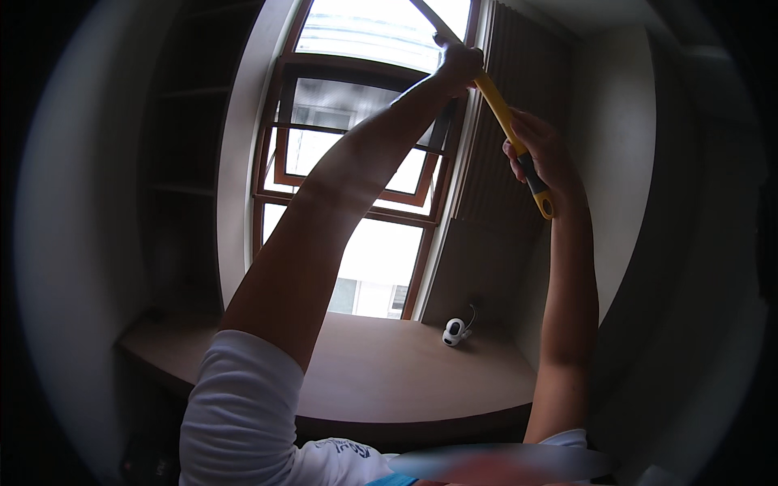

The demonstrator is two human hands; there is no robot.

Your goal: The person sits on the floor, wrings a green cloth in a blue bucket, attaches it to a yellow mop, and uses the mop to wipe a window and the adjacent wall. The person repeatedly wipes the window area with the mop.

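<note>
A long pole with a yellow and grey handle (497, 108) slants across the upper part of the view, over the right side of a tall window. My left hand (459, 64) is closed around it high up, where the yellow part meets a greyer shaft. Lower down, my right hand (538, 149) grips the yellow part just above the grey grip, with the looped yellow end by my wrist. The pole's far end runs out of the picture at the top, so what it carries is hidden.
A wood-framed window (431, 222) stands ahead, its middle sash tilted outward. Below it lies a wooden desktop (389, 370) with a small white camera (453, 332) and its cable near the right corner. Dark shelves (188, 188) are at the left, a ribbed panel (516, 79) at the right.
</note>
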